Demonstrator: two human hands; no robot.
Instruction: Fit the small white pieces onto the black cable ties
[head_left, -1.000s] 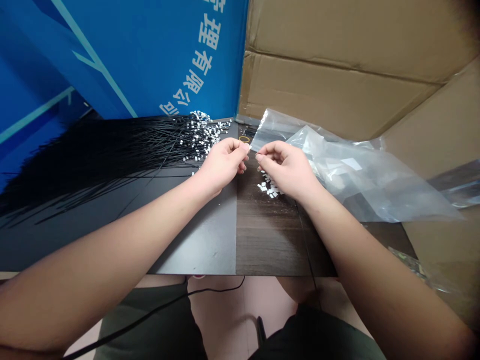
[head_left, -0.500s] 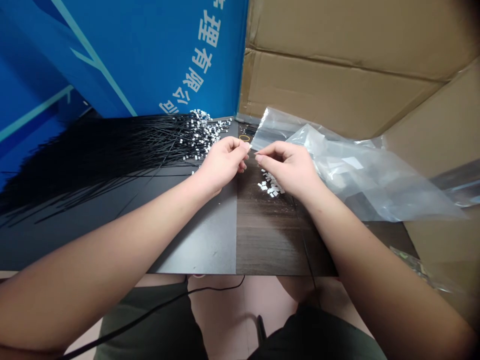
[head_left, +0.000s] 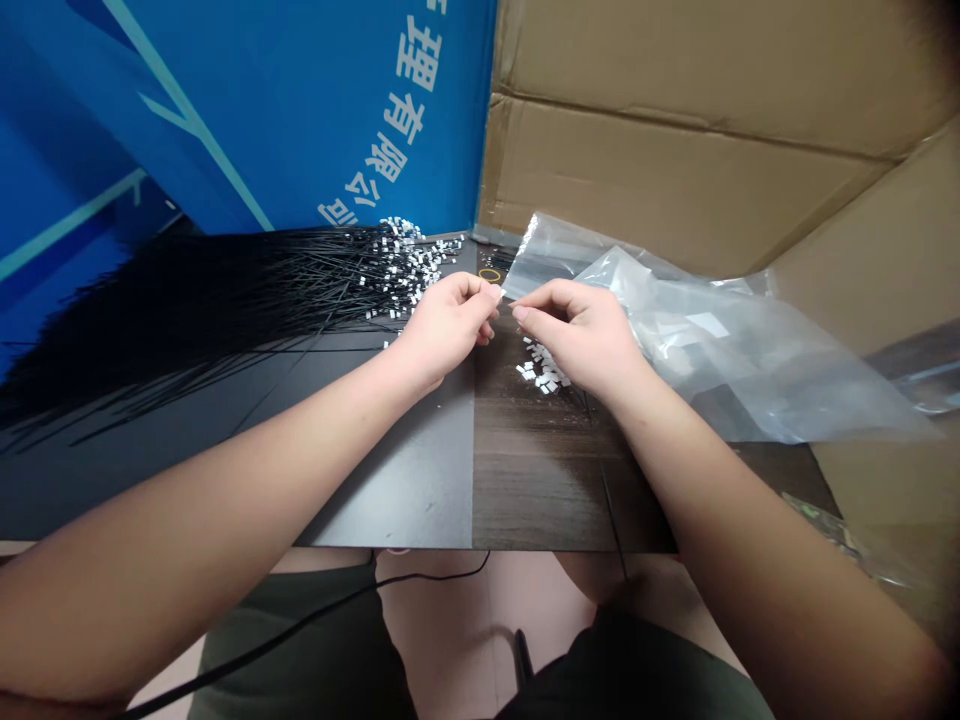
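My left hand is closed, pinching a small white connector piece between thumb and forefinger. Just to its right, my right hand is closed too, thumb and forefinger pressed together at a thin tip. A thin black wire trails from beneath that hand over the table's front edge; its course under the palm is hidden. The two sets of fingertips are close together but apart. Below them lies a small heap of loose white connector pieces, partly covered by my right hand.
On the left lies a big bundle of black wires with white ends. Clear plastic bags spread over the right side. A yellow rubber band lies behind my hands. Blue panel and cardboard stand at the back.
Both hands keep nearly the same place and pinch. The black wire hanging below my right hand has shifted slightly.
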